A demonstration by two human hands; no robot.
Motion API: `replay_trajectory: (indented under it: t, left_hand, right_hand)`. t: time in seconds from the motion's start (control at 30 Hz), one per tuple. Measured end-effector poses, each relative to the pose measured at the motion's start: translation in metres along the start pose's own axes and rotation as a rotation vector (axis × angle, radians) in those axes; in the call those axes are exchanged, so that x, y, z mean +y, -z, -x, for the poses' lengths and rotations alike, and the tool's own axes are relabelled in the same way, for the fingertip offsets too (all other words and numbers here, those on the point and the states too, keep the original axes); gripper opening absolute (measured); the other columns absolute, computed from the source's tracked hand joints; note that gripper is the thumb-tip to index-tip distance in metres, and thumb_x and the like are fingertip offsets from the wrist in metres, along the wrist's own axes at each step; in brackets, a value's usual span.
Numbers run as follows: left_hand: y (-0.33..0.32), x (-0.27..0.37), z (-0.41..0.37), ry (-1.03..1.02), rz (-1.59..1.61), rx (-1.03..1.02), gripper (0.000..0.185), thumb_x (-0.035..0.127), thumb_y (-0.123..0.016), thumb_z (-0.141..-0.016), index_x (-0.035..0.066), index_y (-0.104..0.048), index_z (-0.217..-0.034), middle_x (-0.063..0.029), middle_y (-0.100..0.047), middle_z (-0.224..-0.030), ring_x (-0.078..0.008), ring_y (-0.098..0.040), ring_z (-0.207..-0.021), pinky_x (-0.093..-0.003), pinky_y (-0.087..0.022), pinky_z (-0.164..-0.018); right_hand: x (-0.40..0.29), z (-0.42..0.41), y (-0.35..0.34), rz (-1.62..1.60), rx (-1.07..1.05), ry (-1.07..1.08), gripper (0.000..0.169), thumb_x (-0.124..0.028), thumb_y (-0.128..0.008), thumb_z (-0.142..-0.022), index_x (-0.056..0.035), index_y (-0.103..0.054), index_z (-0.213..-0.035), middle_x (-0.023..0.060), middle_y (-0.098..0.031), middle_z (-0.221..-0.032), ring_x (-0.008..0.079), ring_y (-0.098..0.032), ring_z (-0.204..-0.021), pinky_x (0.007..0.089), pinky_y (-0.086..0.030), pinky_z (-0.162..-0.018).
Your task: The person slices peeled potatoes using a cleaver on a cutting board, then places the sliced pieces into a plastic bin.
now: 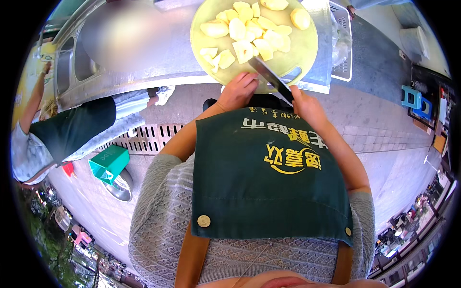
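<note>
My right hand (pixel 308 108) grips the handle of a kitchen knife (pixel 268 75). Its broad blade slants up and left over the near part of a round, yellowish cutting board (pixel 201 46), with the tip close to a cut potato piece (pixel 243 51). At the board's near edge, left of the blade, is my left hand (pixel 239 90) with its fingers curled; whether anything is between them I cannot make out. Peeled potatoes, some whole and some in chunks, cover the board's far half. One whole potato (pixel 300 18) lies apart at the far right.
The board rests on a metal counter (pixel 169 68), with a sink basin (pixel 84 59) to the left. Beside the counter's right end is a white plastic basket (pixel 342 68) with a clear bag (pixel 340 43). A co-worker (pixel 72 126) stands left, near a green bin (pixel 110 162) on the floor.
</note>
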State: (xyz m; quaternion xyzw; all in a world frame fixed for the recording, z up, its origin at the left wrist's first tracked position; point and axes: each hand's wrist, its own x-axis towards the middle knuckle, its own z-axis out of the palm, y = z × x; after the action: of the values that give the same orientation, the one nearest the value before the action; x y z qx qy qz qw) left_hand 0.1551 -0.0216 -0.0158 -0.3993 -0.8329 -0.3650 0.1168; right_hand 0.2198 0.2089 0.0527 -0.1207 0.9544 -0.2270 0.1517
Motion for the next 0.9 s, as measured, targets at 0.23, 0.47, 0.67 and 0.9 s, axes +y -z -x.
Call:
replay_trajectory:
  t: [0.23,0.47,0.67,0.9]
  left_hand:
    - [0.004,-0.004,0.008,0.154,0.033,-0.006,0.022,0.005,-0.067,-0.072,0.003,-0.059,-0.092,-0.0099,-0.053,-0.085,-0.0285,-0.055,-0.077,-0.0356,-0.048,-0.068]
    - [0.019,-0.005,-0.004,-0.017,0.101,-0.047,0.022,0.006,-0.068,-0.073,0.002,-0.060,-0.093,-0.0092,-0.053,-0.085,-0.0272,-0.056,-0.078,-0.0351,-0.049,-0.069]
    - [0.011,-0.024,-0.003,-0.118,0.085,-0.215,0.019,0.007,-0.066,-0.074,0.002,-0.060,-0.091,-0.0084,-0.055,-0.088,-0.0260,-0.057,-0.079,-0.0340,-0.050,-0.070]
    - [0.013,-0.016,-0.004,0.001,0.162,-0.182,0.021,0.003,-0.066,-0.075,0.002,-0.062,-0.095,-0.0091,-0.058,-0.093,-0.0250,-0.060,-0.082,-0.0323,-0.051,-0.070]
  right_hand:
    - [0.002,0.006,0.004,-0.012,0.069,0.009,0.045,-0.001,-0.058,-0.076,-0.0052,-0.039,-0.117,0.0202,-0.059,-0.085,0.0393,-0.060,-0.074,0.0471,-0.049,-0.060]
    - [-0.001,0.006,0.007,-0.029,0.039,0.019,0.048,-0.002,-0.059,-0.075,-0.0061,-0.039,-0.118,0.0209,-0.060,-0.088,0.0396,-0.061,-0.073,0.0470,-0.050,-0.060]
    - [-0.004,0.004,0.007,-0.055,0.062,0.035,0.035,0.002,-0.051,-0.074,-0.0057,-0.042,-0.107,0.0208,-0.059,-0.080,0.0415,-0.059,-0.068,0.0484,-0.048,-0.057]
    - [-0.006,0.002,0.013,-0.055,0.022,0.019,0.035,0.001,-0.052,-0.073,-0.0059,-0.042,-0.106,0.0208,-0.058,-0.081,0.0416,-0.060,-0.069,0.0481,-0.049,-0.058]
